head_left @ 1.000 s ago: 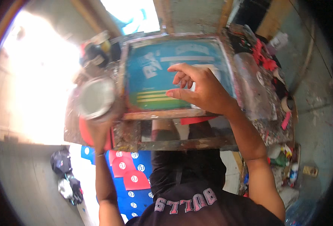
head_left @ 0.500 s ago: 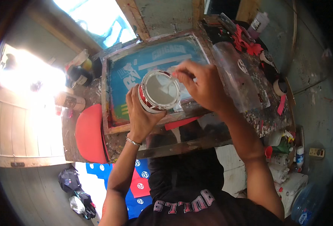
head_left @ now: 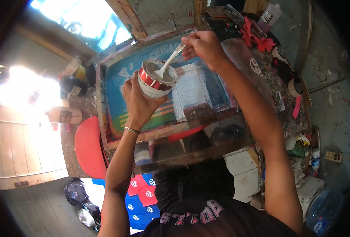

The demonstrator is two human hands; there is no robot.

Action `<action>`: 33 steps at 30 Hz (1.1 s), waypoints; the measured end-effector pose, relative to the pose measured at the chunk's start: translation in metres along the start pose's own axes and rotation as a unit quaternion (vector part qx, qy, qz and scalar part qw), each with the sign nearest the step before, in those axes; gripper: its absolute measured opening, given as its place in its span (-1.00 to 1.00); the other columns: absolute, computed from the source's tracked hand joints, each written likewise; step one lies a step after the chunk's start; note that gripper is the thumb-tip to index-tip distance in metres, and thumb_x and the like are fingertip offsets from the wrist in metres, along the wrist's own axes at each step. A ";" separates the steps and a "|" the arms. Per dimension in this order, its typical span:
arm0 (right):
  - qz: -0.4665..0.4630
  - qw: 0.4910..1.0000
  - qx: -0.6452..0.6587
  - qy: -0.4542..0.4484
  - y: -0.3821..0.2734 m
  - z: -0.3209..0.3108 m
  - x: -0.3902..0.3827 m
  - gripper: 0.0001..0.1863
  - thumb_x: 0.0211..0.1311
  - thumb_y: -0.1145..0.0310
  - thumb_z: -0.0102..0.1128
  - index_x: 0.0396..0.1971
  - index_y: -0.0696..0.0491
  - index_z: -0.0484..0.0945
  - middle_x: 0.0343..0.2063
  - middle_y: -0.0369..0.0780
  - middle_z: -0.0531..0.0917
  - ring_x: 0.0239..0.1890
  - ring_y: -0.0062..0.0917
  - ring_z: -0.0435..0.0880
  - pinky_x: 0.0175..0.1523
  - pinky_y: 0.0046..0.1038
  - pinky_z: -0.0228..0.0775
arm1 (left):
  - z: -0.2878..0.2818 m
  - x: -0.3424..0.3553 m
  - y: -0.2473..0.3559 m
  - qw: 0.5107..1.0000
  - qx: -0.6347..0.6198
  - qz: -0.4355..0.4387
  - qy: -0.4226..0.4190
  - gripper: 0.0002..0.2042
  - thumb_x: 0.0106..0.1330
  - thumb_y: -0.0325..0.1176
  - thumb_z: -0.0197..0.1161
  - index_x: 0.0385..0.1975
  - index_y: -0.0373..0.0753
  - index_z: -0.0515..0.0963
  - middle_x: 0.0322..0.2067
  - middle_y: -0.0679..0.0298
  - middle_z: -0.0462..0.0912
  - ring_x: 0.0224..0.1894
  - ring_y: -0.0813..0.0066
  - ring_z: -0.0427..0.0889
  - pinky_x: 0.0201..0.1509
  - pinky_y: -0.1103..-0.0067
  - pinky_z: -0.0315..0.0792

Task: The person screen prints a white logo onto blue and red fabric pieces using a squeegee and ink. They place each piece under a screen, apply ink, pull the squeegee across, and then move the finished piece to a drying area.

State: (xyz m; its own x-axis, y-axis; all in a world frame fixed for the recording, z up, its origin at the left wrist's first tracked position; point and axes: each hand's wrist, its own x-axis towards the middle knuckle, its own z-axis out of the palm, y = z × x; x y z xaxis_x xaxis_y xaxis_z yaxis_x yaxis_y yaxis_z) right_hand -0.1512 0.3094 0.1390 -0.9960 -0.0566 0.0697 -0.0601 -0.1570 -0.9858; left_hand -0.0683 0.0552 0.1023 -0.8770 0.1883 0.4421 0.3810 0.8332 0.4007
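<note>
My left hand (head_left: 137, 99) is wrapped round a red-and-white paint can (head_left: 154, 89), held tilted above the screen printing frame (head_left: 100, 103). Pale paint coats the can's rim and inside. Up and to the right of it, my right hand (head_left: 207, 48) pinches the upper end of a white plastic spoon (head_left: 174, 56). The spoon's lower end is coated in pale paint and sits at the can's mouth. Beneath, the blue mesh (head_left: 115, 81) bears light lettering, and a whitish rectangle with an emblem (head_left: 191, 90) shows right of the can.
A red rounded panel (head_left: 90, 147) leans at the table's left edge. Dark jars (head_left: 74, 85) stand at the left. On the right lie a clear sheet (head_left: 258, 75), red scraps (head_left: 258, 37) and tape rolls (head_left: 295, 87). Blue and red printed pieces (head_left: 145, 197) are spread below.
My right hand has risen, drawing the spoon partly up so more of it shows. The can has shifted slightly left and up, and its side now faces me more. The whitish rectangle has come into sight.
</note>
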 end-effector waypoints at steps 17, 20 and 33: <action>-0.100 0.984 -0.139 0.051 -0.035 -0.083 -0.004 -0.81 0.49 0.37 0.22 -0.17 0.23 0.62 -0.31 -0.18 0.73 -0.27 -0.53 0.79 -0.13 -0.46 0.73 | -0.008 -0.008 -0.022 0.999 0.030 -0.033 0.003 0.09 -0.14 -0.08 0.70 0.41 -0.35 0.20 0.13 -0.05 0.42 0.21 -0.01 0.37 0.33 0.15 0.30; -0.112 0.981 -0.150 0.048 -0.038 -0.081 -0.003 -0.81 0.49 0.39 0.22 -0.17 0.23 0.62 -0.29 -0.19 0.73 -0.26 -0.53 0.79 -0.11 -0.46 0.73 | -0.007 -0.007 -0.020 1.000 0.019 -0.018 0.010 0.08 -0.13 -0.06 0.70 0.39 -0.36 0.21 0.12 -0.06 0.43 0.20 -0.01 0.37 0.32 0.15 0.29; -0.059 0.992 -0.023 0.112 -0.033 -0.080 0.010 -0.77 0.45 0.37 0.24 -0.15 0.26 0.61 -0.26 -0.09 0.74 -0.26 -0.40 0.81 -0.09 -0.39 0.75 | 0.002 -0.006 -0.006 0.999 0.050 -0.014 0.007 0.06 -0.11 0.00 0.68 0.36 -0.38 0.23 0.09 -0.07 0.45 0.17 -0.02 0.39 0.28 0.15 0.29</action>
State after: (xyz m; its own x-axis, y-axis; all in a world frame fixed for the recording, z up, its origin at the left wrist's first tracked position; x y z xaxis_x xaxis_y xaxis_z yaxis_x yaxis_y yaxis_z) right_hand -0.1647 0.3930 0.1597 -0.9713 0.1809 0.1546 -0.1753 -0.1045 -0.9789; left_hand -0.0657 0.0503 0.0961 -0.8819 0.1580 0.4443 0.3251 0.8861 0.3303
